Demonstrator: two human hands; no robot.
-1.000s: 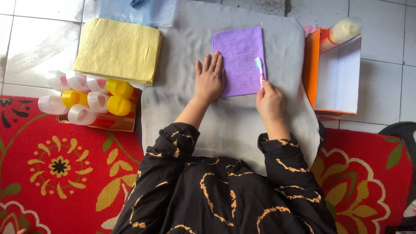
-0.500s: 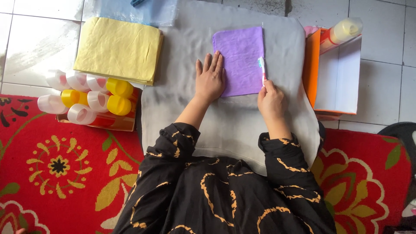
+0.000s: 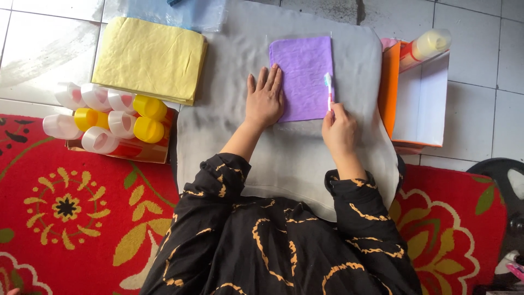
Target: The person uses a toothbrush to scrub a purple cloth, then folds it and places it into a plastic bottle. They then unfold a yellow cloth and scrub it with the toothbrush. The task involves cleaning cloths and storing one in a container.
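Observation:
A purple cloth (image 3: 302,71) lies flat on a grey cloth (image 3: 229,114) spread over the tiled floor. My left hand (image 3: 264,99) rests palm down with fingers apart on the purple cloth's lower left edge. My right hand (image 3: 338,128) grips a small toothbrush (image 3: 328,90) upright, its white and blue head against the purple cloth's right side.
A folded yellow cloth (image 3: 147,57) lies at the upper left, a clear plastic bag (image 3: 180,11) behind it. Several capped bottles (image 3: 106,117) sit in a box at the left. An orange and white box (image 3: 420,104) with a bottle (image 3: 428,45) stands at the right. A red patterned rug (image 3: 71,213) covers the floor near me.
The toothbrush head has shifted slightly along the right side of the purple cloth. My left hand has stayed in place.

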